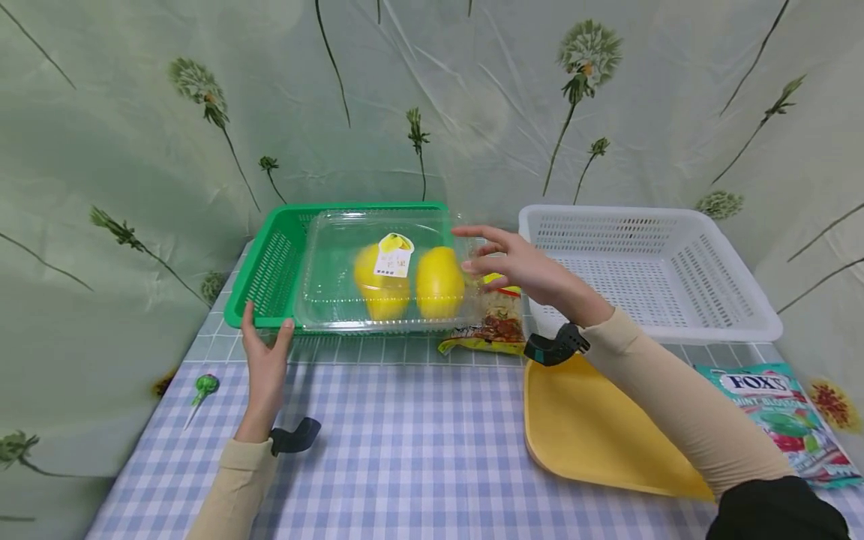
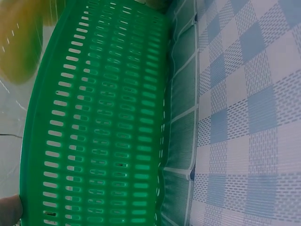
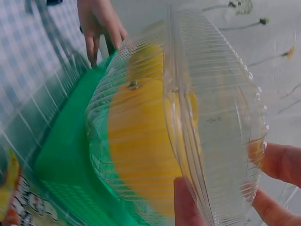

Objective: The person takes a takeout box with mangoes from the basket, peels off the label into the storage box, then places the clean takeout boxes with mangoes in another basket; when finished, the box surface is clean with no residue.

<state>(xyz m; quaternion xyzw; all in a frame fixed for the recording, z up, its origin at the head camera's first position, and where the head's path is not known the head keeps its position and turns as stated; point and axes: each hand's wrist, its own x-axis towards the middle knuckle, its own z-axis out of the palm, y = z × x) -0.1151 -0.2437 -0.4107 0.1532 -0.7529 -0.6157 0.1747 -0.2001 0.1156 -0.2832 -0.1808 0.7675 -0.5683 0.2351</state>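
Observation:
A clear plastic clamshell box (image 1: 324, 292) with two yellow mangoes (image 1: 440, 281) and a label on its lid overlaps the green basket (image 1: 259, 281) in the head view. My right hand (image 1: 523, 266) holds the box's right end, its thumb (image 3: 186, 207) at the seam and fingertips on the lid. At the basket's front left, my left hand (image 1: 263, 367) touches the rim with straight, spread fingers. One left fingertip (image 2: 9, 209) shows at the rim in the left wrist view. A snack packet (image 1: 496, 319) lies right of the basket, partly under my right hand in the head view.
To the right stands a white basket (image 1: 756, 315). A yellow tray (image 1: 594, 427) lies in front of it, under my right forearm in the head view. A teal FOX'S candy bag (image 1: 783, 420) is at the far right. A green lollipop (image 1: 206, 385) lies at left on the checked cloth.

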